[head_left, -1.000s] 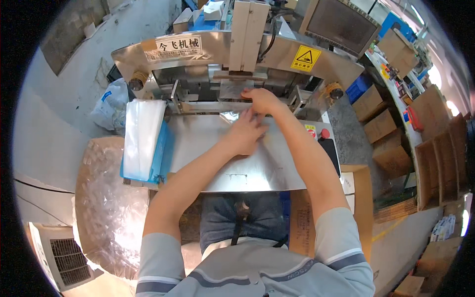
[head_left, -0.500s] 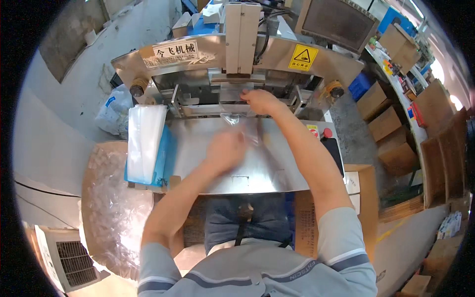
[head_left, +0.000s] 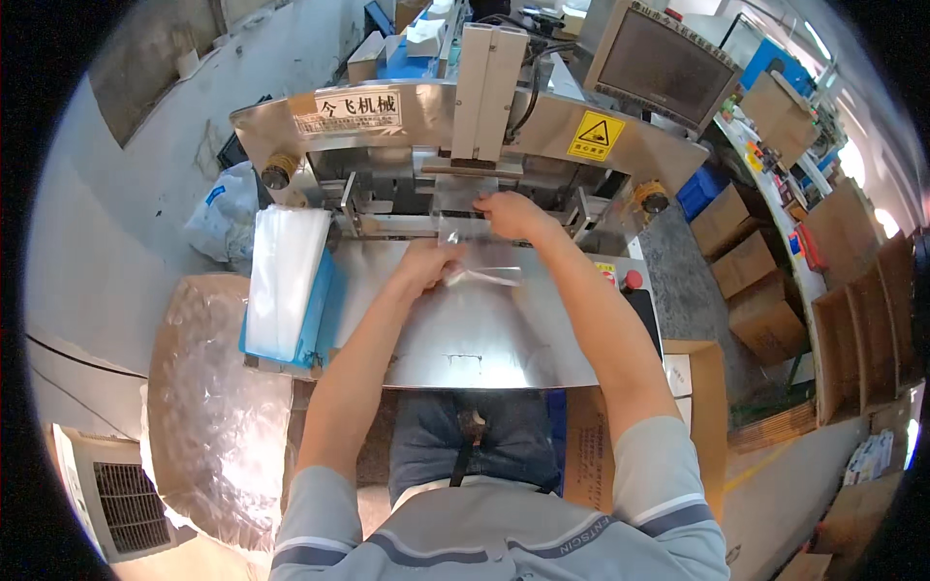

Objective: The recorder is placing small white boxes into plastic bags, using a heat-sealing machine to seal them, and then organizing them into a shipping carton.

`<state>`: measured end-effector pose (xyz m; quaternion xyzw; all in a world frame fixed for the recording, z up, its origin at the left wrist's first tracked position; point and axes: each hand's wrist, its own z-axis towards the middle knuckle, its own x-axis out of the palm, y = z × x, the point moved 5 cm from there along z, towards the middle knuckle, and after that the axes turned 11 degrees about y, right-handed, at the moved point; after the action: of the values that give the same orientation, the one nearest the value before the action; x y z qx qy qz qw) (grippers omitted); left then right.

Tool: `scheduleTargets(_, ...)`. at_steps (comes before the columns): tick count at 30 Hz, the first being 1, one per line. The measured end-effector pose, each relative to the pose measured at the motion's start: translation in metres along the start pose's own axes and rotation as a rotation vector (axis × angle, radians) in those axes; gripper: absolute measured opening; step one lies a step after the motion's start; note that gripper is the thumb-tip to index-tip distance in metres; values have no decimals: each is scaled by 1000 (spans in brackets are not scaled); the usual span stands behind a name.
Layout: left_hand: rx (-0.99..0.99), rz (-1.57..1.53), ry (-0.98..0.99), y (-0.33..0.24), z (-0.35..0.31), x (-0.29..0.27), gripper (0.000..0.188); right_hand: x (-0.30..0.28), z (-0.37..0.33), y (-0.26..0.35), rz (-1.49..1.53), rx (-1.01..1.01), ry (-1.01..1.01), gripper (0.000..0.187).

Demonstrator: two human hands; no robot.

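My left hand (head_left: 428, 265) is closed on the edge of a clear plastic bag (head_left: 496, 275) above the metal worktable (head_left: 455, 339). Further back, my right hand (head_left: 513, 215) pinches a clear plastic piece (head_left: 463, 198) at the opening of a metal machine (head_left: 421, 108). Whether both hands hold one bag or two, I cannot tell, as the film is see-through. At the table's left side, a stack of flat plastic bags (head_left: 286, 281) rests in a blue holder (head_left: 312, 324).
A box lined with plastic (head_left: 218, 387) stands left of the table, and a cardboard box (head_left: 702, 407) on the right. A red button (head_left: 633, 280) and a dark flat device (head_left: 643, 315) sit at the right edge. A monitor (head_left: 664, 68) is behind.
My left hand, blurred before, has moved slightly forward and left and now grips the film steadily. My right hand stays near the machine's opening. The whole view has shifted a little.
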<state>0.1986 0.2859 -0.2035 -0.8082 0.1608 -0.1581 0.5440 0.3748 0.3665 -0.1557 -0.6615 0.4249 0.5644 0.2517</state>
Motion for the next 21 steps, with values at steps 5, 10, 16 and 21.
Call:
scheduleTargets(5, 150, 352, -315, 24, -66, -11, 45, 2, 3, -8, -64, -23, -56, 45)
scheduleTargets(10, 573, 1038, -443, 5, -135, 51, 64, -2, -5, 23, -56, 86, 22, 44)
scheduleTargets(16, 546, 1195, -481, 51, -134, 86, 62, 2, -7, 29, -78, 103, -4, 45)
scheduleTargets(21, 552, 1198, -495, 52, -134, 88, 62, 8, -11, 21, -52, 97, -81, 41)
